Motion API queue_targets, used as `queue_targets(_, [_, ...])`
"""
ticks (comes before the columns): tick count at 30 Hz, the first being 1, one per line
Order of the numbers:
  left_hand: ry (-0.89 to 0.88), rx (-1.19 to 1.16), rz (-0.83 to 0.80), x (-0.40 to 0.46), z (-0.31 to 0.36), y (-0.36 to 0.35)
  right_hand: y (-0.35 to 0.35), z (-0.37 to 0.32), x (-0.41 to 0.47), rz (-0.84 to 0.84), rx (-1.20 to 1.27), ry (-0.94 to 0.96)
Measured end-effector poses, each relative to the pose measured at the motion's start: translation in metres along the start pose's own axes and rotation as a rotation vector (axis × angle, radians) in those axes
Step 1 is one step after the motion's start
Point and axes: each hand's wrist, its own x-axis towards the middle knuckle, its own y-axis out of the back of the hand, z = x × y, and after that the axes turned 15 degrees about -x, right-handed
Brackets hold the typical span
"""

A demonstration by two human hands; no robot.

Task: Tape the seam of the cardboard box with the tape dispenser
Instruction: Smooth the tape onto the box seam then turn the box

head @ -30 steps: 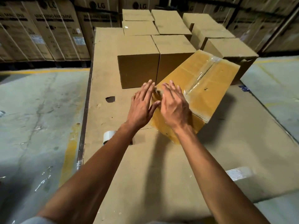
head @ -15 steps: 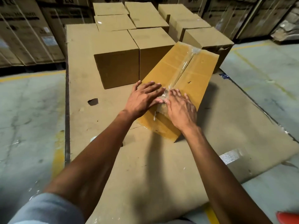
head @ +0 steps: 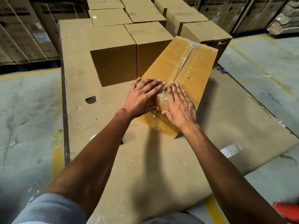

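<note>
A yellow-brown cardboard box [head: 163,67] lies on a large flat cardboard sheet [head: 100,143], its long side running away from me. Clear tape [head: 182,62] runs along its centre seam and wraps over the near end. My left hand [head: 142,97] lies flat on the box's near left corner, fingers spread. My right hand [head: 179,104] lies flat just right of the seam, fingers apart. Both palms press on the taped near end and hold nothing. The tape roll is almost fully hidden behind my left forearm, with only a pale edge [head: 93,136] showing.
Several closed brown boxes [head: 113,50] stand in rows right behind and left of the taped box. Large strapped cartons [head: 19,33] line the back wall. Bare concrete floor with yellow lines [head: 58,152] lies on both sides. A red object [head: 286,210] shows at the bottom right.
Both hands have slid from the near edge onto the box top beside the seam. The view has moved closer and turned, so the tape roll is now behind my left forearm.
</note>
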Motion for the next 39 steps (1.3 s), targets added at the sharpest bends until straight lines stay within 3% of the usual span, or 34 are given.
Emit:
queue_targets(5, [0.101, -0.137, 0.048, 0.005, 0.013, 0.006, 0.009, 0.017, -0.004, 0.028, 0.21, -0.008])
queue_targets(12, [0.081, -0.037, 0.086, 0.004, 0.015, -0.002, -0.003, 0.011, -0.012, 0.092, 0.01, -0.058])
queue_targets(19, [0.011, 0.033, 0.008, 0.0, 0.009, 0.005, -0.004, 0.012, -0.009, 0.088, 0.032, -0.06])
queue_targets(23, [0.081, -0.061, -0.003, 0.008, 0.013, 0.009, 0.0, 0.012, -0.006, 0.107, 0.139, -0.094])
queue_targets(27, [0.076, -0.049, 0.059, 0.004, 0.012, 0.002, -0.004, 0.007, -0.007, 0.155, 0.072, -0.116])
queue_targets(32, [0.05, 0.022, 0.002, 0.0, 0.007, 0.003, -0.012, 0.008, -0.006, 0.146, -0.009, -0.085])
queue_targets(39, [0.095, -0.034, 0.038, 0.003, 0.016, 0.006, -0.012, 0.007, -0.005, 0.182, 0.025, -0.113])
